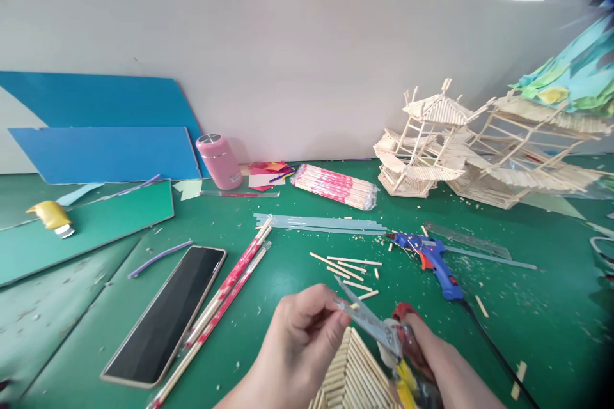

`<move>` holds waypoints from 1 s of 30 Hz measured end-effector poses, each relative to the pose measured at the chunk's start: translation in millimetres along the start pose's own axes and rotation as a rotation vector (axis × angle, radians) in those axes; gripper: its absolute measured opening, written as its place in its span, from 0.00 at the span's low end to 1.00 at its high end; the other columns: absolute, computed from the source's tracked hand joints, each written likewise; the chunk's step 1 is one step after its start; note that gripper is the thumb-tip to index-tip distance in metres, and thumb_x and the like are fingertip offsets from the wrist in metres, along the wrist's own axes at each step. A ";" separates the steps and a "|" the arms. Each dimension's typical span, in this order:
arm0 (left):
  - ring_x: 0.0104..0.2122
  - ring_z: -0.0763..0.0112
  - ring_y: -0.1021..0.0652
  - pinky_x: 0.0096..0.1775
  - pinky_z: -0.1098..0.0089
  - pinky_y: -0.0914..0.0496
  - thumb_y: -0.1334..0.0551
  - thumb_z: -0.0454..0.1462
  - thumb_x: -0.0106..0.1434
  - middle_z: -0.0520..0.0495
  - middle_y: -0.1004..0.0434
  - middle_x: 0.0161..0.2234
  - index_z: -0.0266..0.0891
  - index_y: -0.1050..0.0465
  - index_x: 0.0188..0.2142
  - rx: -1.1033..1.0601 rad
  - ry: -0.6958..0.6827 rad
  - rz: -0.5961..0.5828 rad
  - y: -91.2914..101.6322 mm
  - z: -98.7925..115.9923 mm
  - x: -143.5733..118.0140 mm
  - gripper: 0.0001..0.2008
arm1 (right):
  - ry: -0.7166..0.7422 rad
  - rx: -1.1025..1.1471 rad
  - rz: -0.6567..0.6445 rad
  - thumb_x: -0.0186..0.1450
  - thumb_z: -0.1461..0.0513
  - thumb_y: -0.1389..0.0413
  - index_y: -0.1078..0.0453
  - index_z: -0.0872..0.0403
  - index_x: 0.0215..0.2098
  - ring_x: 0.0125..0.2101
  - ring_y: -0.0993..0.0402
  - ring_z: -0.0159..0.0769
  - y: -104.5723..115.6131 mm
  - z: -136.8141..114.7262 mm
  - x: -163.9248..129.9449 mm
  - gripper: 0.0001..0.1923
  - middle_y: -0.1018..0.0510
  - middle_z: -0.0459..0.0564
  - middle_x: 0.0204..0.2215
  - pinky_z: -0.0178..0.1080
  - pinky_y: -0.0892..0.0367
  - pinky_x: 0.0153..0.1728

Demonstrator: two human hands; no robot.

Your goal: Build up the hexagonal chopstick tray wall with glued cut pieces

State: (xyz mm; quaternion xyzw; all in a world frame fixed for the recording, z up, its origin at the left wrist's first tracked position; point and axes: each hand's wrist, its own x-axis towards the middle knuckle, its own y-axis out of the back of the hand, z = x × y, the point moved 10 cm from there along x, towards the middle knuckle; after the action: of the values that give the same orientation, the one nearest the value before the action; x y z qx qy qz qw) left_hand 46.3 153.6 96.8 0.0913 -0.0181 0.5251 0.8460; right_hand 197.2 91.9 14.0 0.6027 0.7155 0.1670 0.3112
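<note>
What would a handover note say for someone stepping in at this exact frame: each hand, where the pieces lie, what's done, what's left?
Left hand: fingers pinched at the scissors' blade tips, above the stick panel.
Right hand: grip closed on the scissors' handles.
Loose cut sticks lie just beyond; glue gun to their right.
Done: panel of glued sticks assembled; two stick pavilions stand at the back.
Left: cannot tell.

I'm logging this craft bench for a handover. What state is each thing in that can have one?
scissors: blades open, held in right hand
left hand: pinching something small at the blades
stick panel: glued together, under both hands
glue gun: lying on its side
phone: screen dark
pink flask: lid on, tilted
chopstick packet: wrapped
</note>
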 end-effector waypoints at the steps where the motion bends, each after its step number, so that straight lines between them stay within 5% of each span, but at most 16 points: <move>1: 0.21 0.75 0.33 0.21 0.75 0.41 0.44 0.42 0.60 0.48 0.30 0.21 0.36 0.31 0.27 -0.090 0.061 -0.034 -2.5 -5.5 1.0 0.12 | -0.001 0.008 0.010 0.49 0.56 0.44 0.43 0.57 0.54 0.46 0.32 0.52 1.8 -3.0 -0.5 0.35 0.26 0.59 0.43 0.44 0.33 0.42; 5: 0.22 0.75 0.34 0.24 0.74 0.41 0.38 0.45 0.55 0.49 0.31 0.23 0.36 0.30 0.26 -0.361 0.209 -0.133 -10.2 -19.2 0.3 0.13 | -0.014 -0.009 0.053 0.49 0.55 0.43 0.40 0.56 0.50 0.49 0.35 0.55 11.5 -11.2 -2.9 0.31 0.30 0.61 0.47 0.50 0.37 0.46; 10: 0.20 0.77 0.39 0.23 0.74 0.45 0.36 0.45 0.53 0.51 0.35 0.20 0.37 0.30 0.26 -0.504 0.285 -0.166 -15.4 -30.1 -1.8 0.13 | 0.030 0.025 -0.029 0.47 0.58 0.41 0.41 0.56 0.52 0.43 0.29 0.50 7.2 -18.5 -2.9 0.34 0.25 0.57 0.40 0.43 0.33 0.41; 20: 0.21 0.75 0.34 0.23 0.74 0.40 0.46 0.38 0.61 0.47 0.32 0.21 0.33 0.32 0.25 0.118 -0.048 0.057 -0.1 -4.3 1.0 0.12 | 0.007 0.075 -0.070 0.46 0.65 0.44 0.42 0.58 0.49 0.41 0.28 0.43 5.7 -29.4 -0.3 0.31 0.26 0.56 0.40 0.37 0.33 0.41; 26: 0.24 0.74 0.32 0.25 0.74 0.38 0.44 0.39 0.61 0.46 0.29 0.24 0.34 0.30 0.28 -0.090 0.063 -0.093 -6.1 -13.0 4.5 0.10 | 0.034 0.018 -0.012 0.45 0.66 0.46 0.39 0.54 0.44 0.32 0.28 0.39 11.1 -31.8 -0.1 0.26 0.26 0.48 0.30 0.36 0.33 0.33; 30: 0.23 0.73 0.32 0.25 0.74 0.39 0.45 0.39 0.61 0.47 0.30 0.23 0.33 0.30 0.28 0.009 0.035 -0.070 -3.2 -9.6 3.7 0.12 | 0.046 0.009 -0.024 0.44 0.67 0.46 0.38 0.54 0.39 0.29 0.29 0.37 5.8 -30.3 -0.3 0.23 0.26 0.48 0.28 0.34 0.34 0.29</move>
State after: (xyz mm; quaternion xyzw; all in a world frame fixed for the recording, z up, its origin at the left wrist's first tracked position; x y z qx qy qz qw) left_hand 50.2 157.2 87.4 0.0864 0.0022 0.4968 0.8636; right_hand 182.1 96.9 40.4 0.5914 0.7306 0.1736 0.2938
